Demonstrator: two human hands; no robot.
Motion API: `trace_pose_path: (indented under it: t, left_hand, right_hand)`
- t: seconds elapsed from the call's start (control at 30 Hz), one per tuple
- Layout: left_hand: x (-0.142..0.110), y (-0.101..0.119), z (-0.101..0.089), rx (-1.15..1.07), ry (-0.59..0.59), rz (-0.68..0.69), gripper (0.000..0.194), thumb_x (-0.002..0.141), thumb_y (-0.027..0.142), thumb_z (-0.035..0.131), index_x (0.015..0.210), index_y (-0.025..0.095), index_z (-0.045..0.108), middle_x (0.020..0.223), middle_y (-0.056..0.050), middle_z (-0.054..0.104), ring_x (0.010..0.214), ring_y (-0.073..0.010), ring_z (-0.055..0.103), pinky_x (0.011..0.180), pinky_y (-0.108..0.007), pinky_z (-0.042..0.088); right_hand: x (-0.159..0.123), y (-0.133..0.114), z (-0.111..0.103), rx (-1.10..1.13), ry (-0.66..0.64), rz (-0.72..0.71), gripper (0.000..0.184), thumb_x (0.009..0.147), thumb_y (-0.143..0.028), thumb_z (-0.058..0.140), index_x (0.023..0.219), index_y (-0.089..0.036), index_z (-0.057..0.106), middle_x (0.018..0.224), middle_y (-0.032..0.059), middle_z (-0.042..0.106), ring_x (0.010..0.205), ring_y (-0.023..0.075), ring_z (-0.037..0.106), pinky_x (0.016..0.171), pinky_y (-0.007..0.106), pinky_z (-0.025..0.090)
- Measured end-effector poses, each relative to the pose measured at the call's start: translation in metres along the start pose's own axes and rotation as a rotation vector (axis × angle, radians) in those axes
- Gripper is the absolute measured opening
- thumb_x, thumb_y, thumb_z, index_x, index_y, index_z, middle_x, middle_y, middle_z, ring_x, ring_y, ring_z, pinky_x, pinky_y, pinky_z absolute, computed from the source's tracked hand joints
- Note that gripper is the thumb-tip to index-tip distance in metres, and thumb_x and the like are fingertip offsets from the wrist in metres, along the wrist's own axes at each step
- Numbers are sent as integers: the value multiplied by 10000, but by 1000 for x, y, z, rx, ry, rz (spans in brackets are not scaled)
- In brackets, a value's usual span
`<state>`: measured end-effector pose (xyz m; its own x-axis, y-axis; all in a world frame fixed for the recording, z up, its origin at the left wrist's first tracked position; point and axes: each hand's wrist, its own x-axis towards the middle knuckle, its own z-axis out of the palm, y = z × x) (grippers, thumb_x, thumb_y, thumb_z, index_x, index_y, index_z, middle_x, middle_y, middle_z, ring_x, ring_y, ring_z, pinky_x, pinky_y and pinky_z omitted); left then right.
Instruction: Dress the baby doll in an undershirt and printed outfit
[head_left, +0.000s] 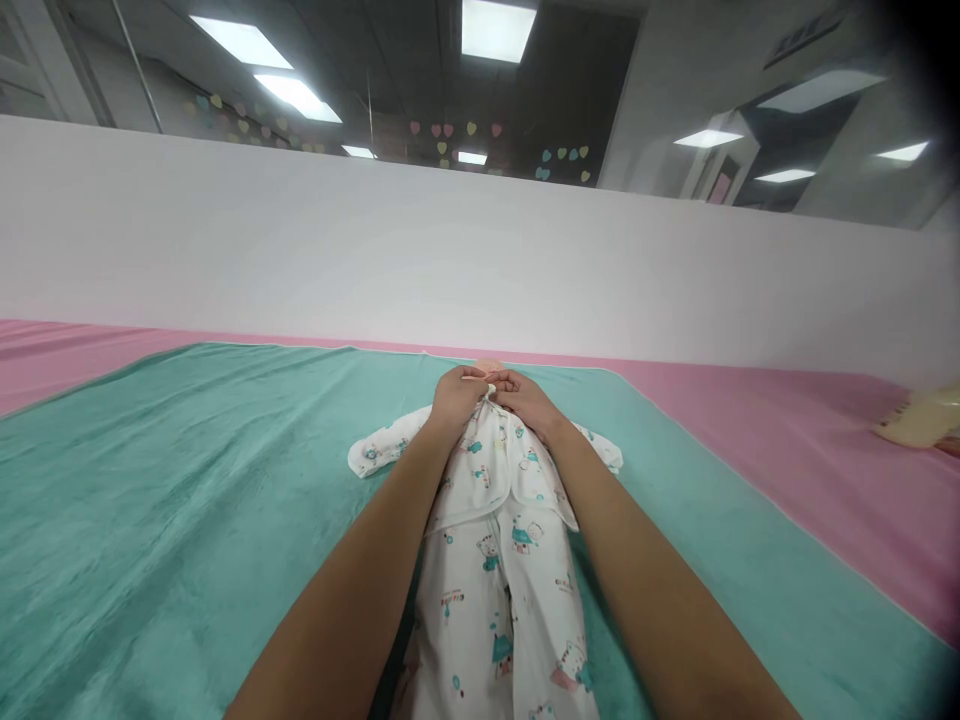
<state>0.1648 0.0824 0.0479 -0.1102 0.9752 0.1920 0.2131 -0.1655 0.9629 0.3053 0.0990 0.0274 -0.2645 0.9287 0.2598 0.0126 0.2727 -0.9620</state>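
A small baby-sized figure lies on its back in a white printed baby jacket [487, 470] and matching trousers [499, 610]. Only a bit of its head [489, 366] shows past my hands, so I cannot tell whether it is a doll. My left hand [459, 393] is closed at the jacket's neckline, fingertips pinching the collar edge [490, 391]. From the other side my right hand [523, 398] closes on the same spot, its fingers bent and nearly touching the left ones. What exactly lies between the fingertips is too small to make out. The jacket's sleeves [386, 446] spread out to both sides.
Under the figure is a teal blanket [225, 520], laid over a pink cover [750, 430]. A white low wall [420, 260] runs behind, with dark glass and heart stickers above. At the right edge sits a pale yellowish object [919, 418], partly cut off.
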Motion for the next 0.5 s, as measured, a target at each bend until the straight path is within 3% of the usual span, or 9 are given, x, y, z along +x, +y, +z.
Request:
trace_pose_path:
  t: [0.27,0.5]
  left_hand:
    - [0,-2,-1,-75,-39,-46,305,578,186,598,880,154,565,589,17,567,525,-115,509,498,-227,391]
    - [0,-3,1,2,-92,67,222,598,150,614,819,158,597,778,-21,651,702,-138,587,640,-235,443]
  right_hand:
    - [1,-2,1,9,8,-2,302,576,-200,623,878,-207,621,578,-68,465,473,58,357,457,203,240]
    - [0,1,-1,97,-2,20,290,634,-317,611,900,-201,618,521,-59,419,468,74,350,446,216,214]
